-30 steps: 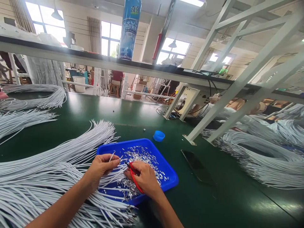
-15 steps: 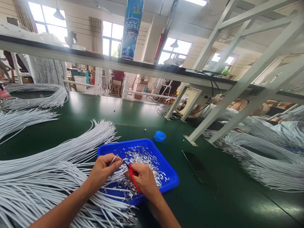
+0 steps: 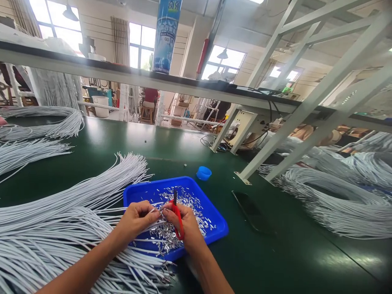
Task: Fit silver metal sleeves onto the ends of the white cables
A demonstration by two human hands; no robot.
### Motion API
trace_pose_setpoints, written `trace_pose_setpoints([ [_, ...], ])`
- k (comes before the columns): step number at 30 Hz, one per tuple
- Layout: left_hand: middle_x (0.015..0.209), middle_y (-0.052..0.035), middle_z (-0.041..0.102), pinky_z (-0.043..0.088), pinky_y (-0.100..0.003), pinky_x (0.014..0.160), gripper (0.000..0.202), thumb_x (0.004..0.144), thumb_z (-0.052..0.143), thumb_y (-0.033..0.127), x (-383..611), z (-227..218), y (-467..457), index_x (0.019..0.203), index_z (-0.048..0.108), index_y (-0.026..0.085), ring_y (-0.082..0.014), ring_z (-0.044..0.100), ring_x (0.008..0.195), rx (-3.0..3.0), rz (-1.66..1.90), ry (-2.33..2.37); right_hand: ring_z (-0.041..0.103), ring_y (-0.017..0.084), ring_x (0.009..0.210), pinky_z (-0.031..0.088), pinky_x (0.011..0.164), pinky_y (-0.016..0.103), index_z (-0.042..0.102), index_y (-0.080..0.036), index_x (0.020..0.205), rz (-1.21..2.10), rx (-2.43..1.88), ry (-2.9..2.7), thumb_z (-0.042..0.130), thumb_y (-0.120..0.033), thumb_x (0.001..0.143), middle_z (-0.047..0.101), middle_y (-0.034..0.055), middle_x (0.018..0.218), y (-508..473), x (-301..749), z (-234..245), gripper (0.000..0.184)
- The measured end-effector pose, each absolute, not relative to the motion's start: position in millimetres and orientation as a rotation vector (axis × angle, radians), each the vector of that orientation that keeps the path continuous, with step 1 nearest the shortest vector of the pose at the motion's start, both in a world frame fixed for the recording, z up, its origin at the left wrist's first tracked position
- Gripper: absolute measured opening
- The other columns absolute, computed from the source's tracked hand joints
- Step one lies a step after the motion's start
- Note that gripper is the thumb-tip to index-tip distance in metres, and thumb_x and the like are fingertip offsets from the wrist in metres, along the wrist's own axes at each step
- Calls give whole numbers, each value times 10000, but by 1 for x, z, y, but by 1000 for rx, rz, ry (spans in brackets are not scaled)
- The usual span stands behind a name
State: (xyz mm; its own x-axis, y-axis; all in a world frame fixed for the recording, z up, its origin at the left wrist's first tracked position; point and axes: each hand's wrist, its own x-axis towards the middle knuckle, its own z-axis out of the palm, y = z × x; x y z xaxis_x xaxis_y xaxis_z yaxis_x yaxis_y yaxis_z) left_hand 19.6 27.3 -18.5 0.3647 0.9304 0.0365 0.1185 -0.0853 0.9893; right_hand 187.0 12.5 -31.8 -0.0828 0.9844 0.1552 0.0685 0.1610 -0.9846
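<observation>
A blue tray (image 3: 211, 210) filled with several small silvery metal pieces (image 3: 190, 200) sits on the green table (image 3: 171, 151). Over its near side, my left hand (image 3: 136, 220) is closed, pinching the end of a thin white cable (image 3: 154, 210). My right hand (image 3: 186, 224) is closed round red-handled pliers (image 3: 177, 214), whose dark tip points up and away. The two hands almost touch at the fingertips. A large bundle of white cables (image 3: 61, 228) fans across the table from the left, its ends lying in the tray.
A blue cap (image 3: 203, 173) lies just beyond the tray. A dark phone (image 3: 248, 205) lies to the tray's right. White frame legs (image 3: 275, 143) stand behind it. More white cable coils (image 3: 330, 204) lie at right and far left (image 3: 45, 122). A blue can (image 3: 167, 36) stands on the shelf above.
The pliers have swung from pointing left at the cable to pointing up and away. My hands have drawn closer together, and the view has shifted slightly.
</observation>
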Motion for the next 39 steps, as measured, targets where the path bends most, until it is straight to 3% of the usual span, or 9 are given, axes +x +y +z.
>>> trace_pose_setpoints([
  [4,508,41,438,269,-219,480,307,687,630,390,20,-26,27,525,559,139,-101,365,501,1562,909,1253,447,145,605,366,570,259,561,-178,547,674,-1122,-1475,606,-335,729,511,14,575,7,173,-38,245],
  [10,542,44,443,300,-216,511,220,628,695,351,22,-20,25,573,662,140,-94,389,522,1459,978,1135,389,117,480,353,471,243,464,-202,577,1110,-1015,-1023,543,-448,746,372,-45,505,19,186,-36,309],
  [13,530,36,510,322,-215,509,254,529,774,346,21,-20,28,616,672,131,-88,431,496,1173,916,1093,390,104,501,355,515,239,492,-194,599,1061,-1006,-837,633,-437,691,406,-50,531,25,200,-33,295],
  [18,529,44,532,267,-174,436,408,515,811,331,13,-21,38,836,680,116,-38,392,430,902,787,954,471,137,625,366,588,247,585,-175,717,830,-1264,-1383,582,-425,763,520,-7,658,20,203,-27,254],
  [20,540,51,532,253,-163,417,387,500,825,303,11,-22,41,802,663,124,-28,388,425,869,869,959,503,150,678,368,607,244,591,-178,731,679,-1362,-1613,584,-397,765,559,8,727,18,200,-25,222],
  [23,554,43,568,314,-170,441,377,457,844,272,11,-23,42,742,639,136,-47,451,448,841,1009,984,486,134,613,326,547,230,562,-181,622,514,-1508,-1852,558,-399,782,541,-6,653,17,198,-25,270],
  [33,518,38,521,227,-184,421,325,570,771,354,15,-10,33,763,685,107,-40,348,427,1042,988,984,367,89,476,196,463,234,365,-174,445,437,-1472,-2019,574,-381,767,418,-41,503,16,195,-28,437],
  [39,615,1,542,312,-216,474,228,698,668,346,14,-11,30,779,697,136,-90,412,508,1520,1083,1106,319,79,455,177,463,239,254,-174,452,497,-1462,-2011,573,-384,759,346,-51,474,15,196,-29,490],
])
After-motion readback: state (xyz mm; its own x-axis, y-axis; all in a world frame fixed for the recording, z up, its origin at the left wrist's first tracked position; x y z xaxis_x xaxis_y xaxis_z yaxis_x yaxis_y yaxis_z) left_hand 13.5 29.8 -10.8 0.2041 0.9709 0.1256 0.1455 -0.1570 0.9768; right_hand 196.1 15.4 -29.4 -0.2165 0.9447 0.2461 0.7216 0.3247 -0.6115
